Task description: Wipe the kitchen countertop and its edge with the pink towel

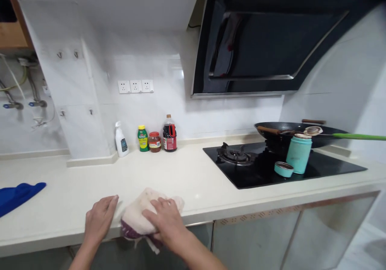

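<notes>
With my right hand (169, 219), fingers slightly bent, I am touching a thick cream cloth with dark purple on its underside (139, 213); whether I am gripping its fabric, I cannot tell. The cloth is lying at the near edge of the white, smooth-topped table (193, 177), its purple part hanging over. My left hand (101, 217) is hovering just left of it, fingers extended, holding nothing. A bright blue, soft-looking piece (22, 193) is lying farther left. Near the far wall, a white plastic spray bottle (121, 141) is standing left of a green-and-yellow bottle (142, 139). To the right, a turquoise cylindrical flask (298, 155) is standing on the black glass hob (241, 178).
</notes>
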`<control>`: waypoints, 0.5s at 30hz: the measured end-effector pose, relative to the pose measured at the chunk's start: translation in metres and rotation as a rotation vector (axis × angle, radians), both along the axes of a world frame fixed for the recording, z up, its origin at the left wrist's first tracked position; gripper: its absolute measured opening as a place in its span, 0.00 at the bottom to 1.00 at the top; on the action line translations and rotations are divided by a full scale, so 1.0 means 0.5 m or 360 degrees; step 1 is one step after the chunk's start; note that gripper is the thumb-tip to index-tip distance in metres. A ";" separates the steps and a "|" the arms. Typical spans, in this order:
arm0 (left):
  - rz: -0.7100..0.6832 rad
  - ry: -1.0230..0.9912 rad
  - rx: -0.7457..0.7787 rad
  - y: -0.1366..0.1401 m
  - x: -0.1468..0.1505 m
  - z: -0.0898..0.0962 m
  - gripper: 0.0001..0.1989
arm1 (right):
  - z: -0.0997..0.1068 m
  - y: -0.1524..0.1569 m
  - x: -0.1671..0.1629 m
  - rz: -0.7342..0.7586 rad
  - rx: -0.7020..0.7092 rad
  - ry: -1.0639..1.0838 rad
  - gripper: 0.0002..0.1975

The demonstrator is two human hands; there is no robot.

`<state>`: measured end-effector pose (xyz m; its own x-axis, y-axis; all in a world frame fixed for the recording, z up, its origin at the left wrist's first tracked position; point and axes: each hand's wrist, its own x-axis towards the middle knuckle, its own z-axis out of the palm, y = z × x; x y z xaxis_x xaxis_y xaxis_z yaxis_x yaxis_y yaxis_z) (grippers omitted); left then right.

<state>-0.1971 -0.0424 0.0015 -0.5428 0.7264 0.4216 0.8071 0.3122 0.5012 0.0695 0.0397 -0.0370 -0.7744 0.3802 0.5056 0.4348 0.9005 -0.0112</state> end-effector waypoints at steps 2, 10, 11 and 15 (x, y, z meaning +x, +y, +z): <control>0.0003 -0.0002 -0.0036 0.002 -0.002 -0.001 0.30 | -0.025 0.025 0.063 -0.0086 -0.0001 0.0015 0.44; -0.0012 0.0106 -0.0077 -0.001 0.017 0.003 0.28 | -0.062 0.147 0.427 -0.0416 0.0037 0.0055 0.43; -0.0006 0.0113 -0.0059 -0.001 0.019 0.003 0.28 | -0.063 0.161 0.473 -0.0506 0.0043 0.0050 0.44; -0.0009 0.0127 0.0001 -0.004 0.025 0.002 0.26 | -0.070 0.202 0.609 -0.0810 0.0062 -0.0111 0.38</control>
